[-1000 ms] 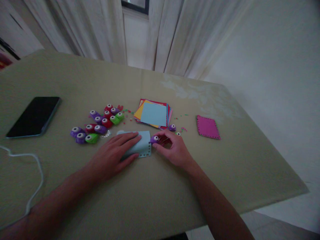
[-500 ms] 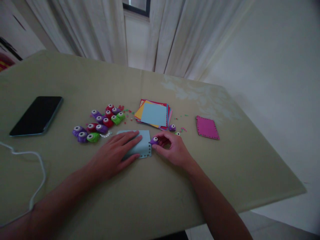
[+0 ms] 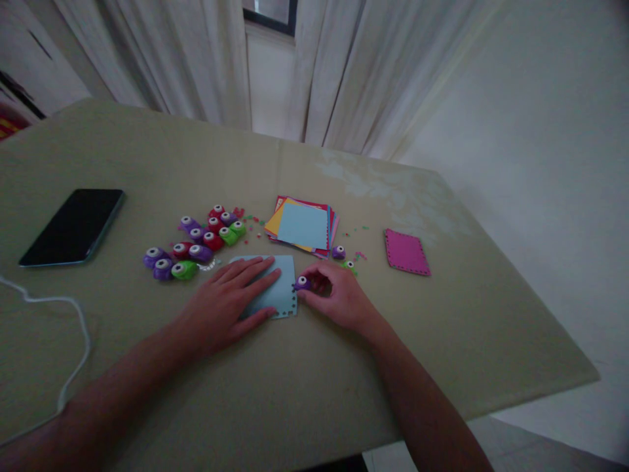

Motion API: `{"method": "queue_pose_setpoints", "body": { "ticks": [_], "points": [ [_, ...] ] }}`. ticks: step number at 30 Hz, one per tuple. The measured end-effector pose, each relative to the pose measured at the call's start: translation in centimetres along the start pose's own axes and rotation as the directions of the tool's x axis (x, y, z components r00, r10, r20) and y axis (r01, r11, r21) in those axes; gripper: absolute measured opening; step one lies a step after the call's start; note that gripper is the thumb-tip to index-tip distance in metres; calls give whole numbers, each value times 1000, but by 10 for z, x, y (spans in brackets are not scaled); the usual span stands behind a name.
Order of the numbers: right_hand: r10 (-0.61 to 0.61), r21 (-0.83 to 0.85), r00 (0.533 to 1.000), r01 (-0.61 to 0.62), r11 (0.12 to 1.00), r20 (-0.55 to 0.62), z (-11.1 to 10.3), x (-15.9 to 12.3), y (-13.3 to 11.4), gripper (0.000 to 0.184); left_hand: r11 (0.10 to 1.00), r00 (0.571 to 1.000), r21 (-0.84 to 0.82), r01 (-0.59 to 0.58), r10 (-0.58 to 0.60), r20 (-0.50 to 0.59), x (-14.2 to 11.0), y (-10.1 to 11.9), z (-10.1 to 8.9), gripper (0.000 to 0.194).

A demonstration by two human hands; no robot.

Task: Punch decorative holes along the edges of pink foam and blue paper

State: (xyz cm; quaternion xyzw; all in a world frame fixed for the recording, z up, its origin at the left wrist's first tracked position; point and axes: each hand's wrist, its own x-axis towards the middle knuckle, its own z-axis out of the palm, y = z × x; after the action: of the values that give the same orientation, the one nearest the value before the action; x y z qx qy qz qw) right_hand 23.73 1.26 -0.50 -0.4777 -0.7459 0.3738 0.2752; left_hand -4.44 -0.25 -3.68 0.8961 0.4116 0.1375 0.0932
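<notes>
My left hand (image 3: 223, 305) lies flat, fingers spread, on a light blue paper square (image 3: 278, 288) with punched holes along its near and right edges. My right hand (image 3: 339, 298) is closed on a small purple paper punch (image 3: 301, 283) set against the paper's right edge. Both rest on the beige table (image 3: 295, 380).
A cluster of purple, red and green punches (image 3: 196, 242) lies to the left. A stack of coloured paper squares (image 3: 302, 225) sits behind, with a purple punch (image 3: 338, 252) and a green one (image 3: 350, 266) beside it. A pink punched square (image 3: 407, 252) lies right; a phone (image 3: 73, 226) and white cable (image 3: 63, 314) left.
My right hand has slid the purple punch a little nearer along the paper's right edge. My left hand stays flat on the paper.
</notes>
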Motion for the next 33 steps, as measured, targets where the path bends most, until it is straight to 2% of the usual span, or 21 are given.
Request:
{"method": "queue_pose_setpoints", "body": {
  "ticks": [10, 16, 22, 28, 33],
  "points": [
    [34, 66, 998, -38, 997, 60, -5, -1, 3, 20, 999, 1000, 34, 9, -10, 24, 0, 2, -1, 65],
    [37, 155, 999, -41, 987, 26, 0, 2, 6, 19, 999, 1000, 34, 3, -4, 31, 0, 2, 0, 66],
    [1, 102, 1000, 2, 995, -23, 3, 6, 3, 18, 1000, 1000, 2, 5, -5, 20, 0, 2, -1, 66],
    [-6, 87, 999, 3, 996, 35, -2, 7, 4, 21, 1000, 1000, -11, 6, -6, 16, 0, 1, 0, 66],
    [-26, 74, 999, 23, 997, 33, -3, 7, 5, 21, 1000, 1000, -16, 1, -1, 9, 0, 1, 0, 67]
  ]
}}
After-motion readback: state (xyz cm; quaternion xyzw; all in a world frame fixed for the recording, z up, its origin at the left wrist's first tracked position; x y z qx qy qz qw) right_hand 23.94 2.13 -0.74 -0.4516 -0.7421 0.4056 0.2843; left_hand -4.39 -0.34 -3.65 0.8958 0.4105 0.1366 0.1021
